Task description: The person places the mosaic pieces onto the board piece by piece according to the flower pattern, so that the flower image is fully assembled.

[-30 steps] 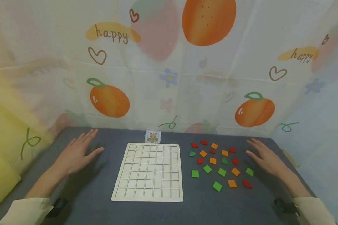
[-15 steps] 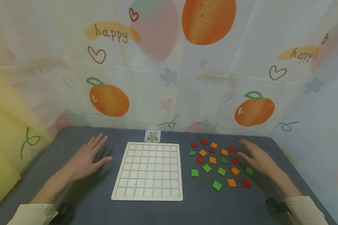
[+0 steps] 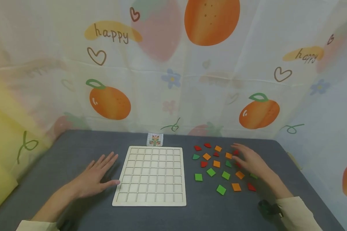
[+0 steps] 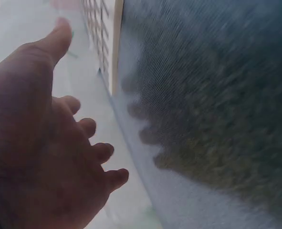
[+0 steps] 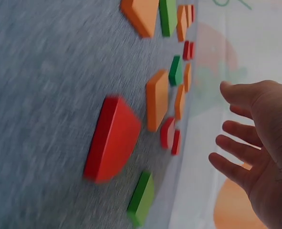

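A cream board (image 3: 150, 176) with a grid of square recesses lies on the dark table. My left hand (image 3: 89, 179) hovers at its left side, fingers spread, holding nothing; its thumb tip overlaps the board's left edge in the head view. Right of the board lie several loose flat pieces, among them an orange square (image 3: 236, 187), a green square (image 3: 221, 189) and a red piece (image 3: 251, 187). Above the right part of these pieces is my right hand (image 3: 254, 163), fingers extended and empty. In the right wrist view the hand (image 5: 260, 143) stands clear of the red piece (image 5: 113, 140).
A small card (image 3: 155, 140) with a coloured pattern lies behind the board, near the table's back edge. A printed curtain (image 3: 150, 96) hangs behind the table (image 3: 150, 219), and yellow cloth (image 3: 0, 179) is at the left.
My left hand has moved right and nearer to me, up to the board's side. The right hand has moved left, from beside the pieces to over some of them.
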Demonstrator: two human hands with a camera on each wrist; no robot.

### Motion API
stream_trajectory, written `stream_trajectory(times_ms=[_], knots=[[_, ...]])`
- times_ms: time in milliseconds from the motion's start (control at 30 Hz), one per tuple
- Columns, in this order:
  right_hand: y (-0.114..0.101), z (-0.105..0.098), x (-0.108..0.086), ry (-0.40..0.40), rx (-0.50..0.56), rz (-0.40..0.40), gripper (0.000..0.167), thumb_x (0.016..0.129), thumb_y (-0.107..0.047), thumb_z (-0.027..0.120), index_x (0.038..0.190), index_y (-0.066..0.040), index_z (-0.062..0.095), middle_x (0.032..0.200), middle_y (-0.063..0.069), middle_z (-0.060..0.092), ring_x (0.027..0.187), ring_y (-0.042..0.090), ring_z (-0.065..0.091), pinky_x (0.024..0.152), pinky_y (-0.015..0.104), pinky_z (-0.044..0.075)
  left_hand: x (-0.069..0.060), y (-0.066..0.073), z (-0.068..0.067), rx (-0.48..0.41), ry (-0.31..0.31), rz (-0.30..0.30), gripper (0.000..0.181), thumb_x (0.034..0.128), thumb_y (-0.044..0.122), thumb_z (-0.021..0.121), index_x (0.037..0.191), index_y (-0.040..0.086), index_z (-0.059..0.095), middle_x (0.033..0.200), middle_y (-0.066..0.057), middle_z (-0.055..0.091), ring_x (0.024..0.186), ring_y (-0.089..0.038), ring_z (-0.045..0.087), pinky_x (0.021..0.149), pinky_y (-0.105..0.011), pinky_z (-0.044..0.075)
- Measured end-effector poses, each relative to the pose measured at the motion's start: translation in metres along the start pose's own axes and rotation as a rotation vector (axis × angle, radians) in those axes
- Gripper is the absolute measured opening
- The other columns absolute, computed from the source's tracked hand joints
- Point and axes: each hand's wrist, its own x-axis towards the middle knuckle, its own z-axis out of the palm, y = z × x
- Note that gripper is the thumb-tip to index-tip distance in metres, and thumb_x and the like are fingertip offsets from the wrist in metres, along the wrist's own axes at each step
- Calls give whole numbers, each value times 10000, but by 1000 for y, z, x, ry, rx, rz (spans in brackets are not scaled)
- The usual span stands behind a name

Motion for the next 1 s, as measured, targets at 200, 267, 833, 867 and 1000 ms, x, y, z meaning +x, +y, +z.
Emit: stream_trajectory(times_ms=[200,267,833,867,1000], knots=[[-9,3,13,14,24,-34,464,921,-136,686,1338,20,558,1372,242,531,1220,427,527,934,575,462,-2,7,10,-32,-69,7,974,834,642,634,1550,89,274,1596,-195,224,1418,-522,183,1063,-712,136],[-13,4,18,11,46,-31,459,921,-130,686,1338,15,560,1354,231,550,1194,410,553,917,555,481,0,10,11,-37,-77,10,980,827,647,640,1546,83,284,1597,-190,226,1419,-520,187,1065,-710,135],[-49,39,67,-43,194,-153,388,871,-8,708,1245,56,628,1195,217,656,977,344,679,803,435,562,-6,14,19,-76,-256,-16,1155,682,713,713,1549,87,275,1614,-158,192,1419,-541,148,1034,-760,96],[-50,40,71,-47,186,-159,383,872,-14,709,1240,59,630,1186,213,660,984,340,677,809,434,560,-5,13,19,-78,-260,-17,1174,669,716,720,1551,86,269,1615,-153,190,1420,-540,144,1034,-761,93],[-54,44,83,-67,159,-163,368,880,-30,707,1233,50,642,1180,188,671,1060,342,648,871,457,534,-4,13,18,-75,-263,-16,1204,647,708,741,1557,89,252,1618,-137,192,1423,-537,140,1034,-761,91]])
